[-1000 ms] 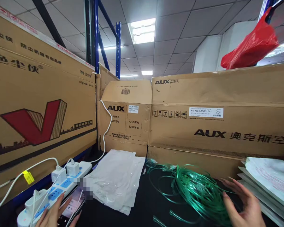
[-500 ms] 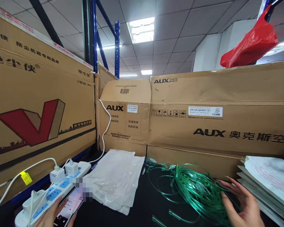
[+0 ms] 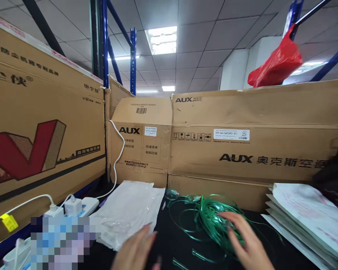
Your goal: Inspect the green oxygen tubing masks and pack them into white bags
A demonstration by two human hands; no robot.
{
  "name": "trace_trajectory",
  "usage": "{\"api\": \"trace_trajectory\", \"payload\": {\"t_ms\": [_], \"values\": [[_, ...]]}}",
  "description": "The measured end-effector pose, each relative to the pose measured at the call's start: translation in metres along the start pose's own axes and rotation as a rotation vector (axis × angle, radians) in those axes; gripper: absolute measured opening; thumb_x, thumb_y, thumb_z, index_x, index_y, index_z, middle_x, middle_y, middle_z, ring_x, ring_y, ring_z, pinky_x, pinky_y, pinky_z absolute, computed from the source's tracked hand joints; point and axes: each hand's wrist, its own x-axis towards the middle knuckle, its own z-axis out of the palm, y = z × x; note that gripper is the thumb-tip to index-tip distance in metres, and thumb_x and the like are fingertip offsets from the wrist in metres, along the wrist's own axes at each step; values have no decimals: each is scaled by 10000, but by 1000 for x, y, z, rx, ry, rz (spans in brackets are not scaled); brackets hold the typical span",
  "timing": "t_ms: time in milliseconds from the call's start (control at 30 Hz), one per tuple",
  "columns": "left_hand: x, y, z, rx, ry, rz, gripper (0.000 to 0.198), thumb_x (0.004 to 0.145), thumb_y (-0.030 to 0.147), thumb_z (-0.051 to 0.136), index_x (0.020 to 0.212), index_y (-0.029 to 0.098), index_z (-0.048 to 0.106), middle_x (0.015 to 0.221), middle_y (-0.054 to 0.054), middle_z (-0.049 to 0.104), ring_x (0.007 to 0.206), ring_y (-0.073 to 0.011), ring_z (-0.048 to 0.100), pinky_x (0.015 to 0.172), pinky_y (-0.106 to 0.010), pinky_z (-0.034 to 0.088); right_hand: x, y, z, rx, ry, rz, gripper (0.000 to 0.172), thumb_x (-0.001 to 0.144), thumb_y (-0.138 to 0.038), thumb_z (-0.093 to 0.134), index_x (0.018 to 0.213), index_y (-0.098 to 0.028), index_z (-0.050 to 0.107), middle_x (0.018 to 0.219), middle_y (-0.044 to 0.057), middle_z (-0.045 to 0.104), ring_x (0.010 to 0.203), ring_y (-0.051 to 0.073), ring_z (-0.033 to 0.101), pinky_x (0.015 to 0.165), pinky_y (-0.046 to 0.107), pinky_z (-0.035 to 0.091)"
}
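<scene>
A loose coil of thin, translucent green plastic tubing [image 3: 214,228] lies on the black tabletop in the head view, with clear connector ends at its back left and front left. My right hand [image 3: 249,243] is over the coil's right side, thumb and forefinger apart and touching the strands; its other fingers are partly hidden. My left hand [image 3: 136,249], smeared by motion, hovers at the bottom centre with fingers stretched out and nothing visible in them. It is nearest the front edge of some white plastic packets [image 3: 126,213], which lie flat left of the tubing.
A white power strip [image 3: 88,206] with plugged-in chargers runs along the left, partly covered by a pixelated patch. Stacked white packets [image 3: 307,213] stand at right. Cardboard boxes [image 3: 197,157] wall the back and left side. A red bag [image 3: 278,62] hangs above.
My left hand has left the phone by the power strip and moved right. My right hand has gone from the coil's right edge onto the tubing. The view has turned slightly right.
</scene>
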Motion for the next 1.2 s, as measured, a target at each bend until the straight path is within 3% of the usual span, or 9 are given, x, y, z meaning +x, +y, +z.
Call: {"api": "trace_trajectory", "payload": {"t_ms": [67, 133, 233, 433, 633, 767, 867, 1067, 1200], "values": [[39, 36, 21, -127, -132, 228, 503, 804, 311, 417, 1251, 89, 348, 1189, -157, 539, 1104, -210, 478, 833, -280, 462, 8, -16, 0, -62, -293, -147, 207, 772, -176, 433, 914, -248, 565, 942, 61, 588, 886, 208, 551, 775, 347, 461], [66, 59, 39, -267, -260, 359, 518, 777, 209, 432, 1255, 42, 320, 1281, -164, 444, 1166, -220, 406, 892, -300, 429, 11, -25, 4, -83, -422, -164, 228, 767, -128, 424, 876, -251, 583, 901, 46, 594, 841, 196, 557, 771, 352, 457], [75, 68, 64, -424, -413, 194, 532, 762, 140, 419, 1278, 114, 292, 1322, -115, 398, 1160, -204, 412, 945, -339, 389, 3, -23, 13, -70, -411, -68, 252, 781, -112, 403, 923, -233, 573, 883, 52, 579, 854, 187, 550, 787, 340, 451], [39, 55, 107, -655, -428, -49, 643, 771, 73, 370, 1332, 217, 90, 1372, -96, 313, 1228, -161, 316, 982, -329, 345, -15, 13, 19, -139, -234, 129, 208, 781, -176, 451, 944, -232, 568, 933, 63, 574, 884, 210, 543, 787, 363, 445], [35, 53, 110, -537, -461, -251, 522, 813, 177, 340, 1315, 170, 195, 1373, -105, 315, 1232, -176, 308, 993, -352, 331, -20, 31, 20, -154, -213, 185, 241, 784, -271, 478, 1016, -252, 538, 902, 49, 609, 851, 227, 565, 743, 382, 463], [42, 54, 112, -314, -516, -362, 467, 828, 321, 333, 1207, 61, 412, 1295, -193, 412, 1201, -266, 352, 969, -437, 338, -17, 9, 26, -217, -183, 110, 273, 799, -179, 424, 1049, -232, 521, 988, 81, 565, 929, 237, 518, 799, 409, 422], [47, 58, 108, -240, -532, -323, 439, 825, 336, 338, 1119, 69, 524, 1267, -211, 441, 1193, -299, 355, 966, -455, 328, 2, -16, 39, -196, -328, -34, 379, 764, -63, 399, 1097, -213, 502, 1072, 86, 537, 1008, 228, 468, 880, 400, 368], [47, 62, 98, -288, -497, -317, 427, 772, 158, 352, 1179, 111, 471, 1312, -173, 393, 1203, -262, 353, 964, -405, 344, 65, -33, 106, -146, -459, -64, 397, 760, -92, 467, 1136, -219, 482, 1247, 69, 445, 1151, 213, 367, 953, 366, 309], [44, 59, 104, -310, -506, -418, 482, 737, 67, 302, 1201, 48, 429, 1303, -195, 390, 1208, -252, 346, 961, -378, 353, 90, -25, 154, -153, -471, 50, 365, 782, -224, 530, 1138, -179, 463, 1172, 93, 496, 1028, 221, 487, 840, 393, 415]]}}
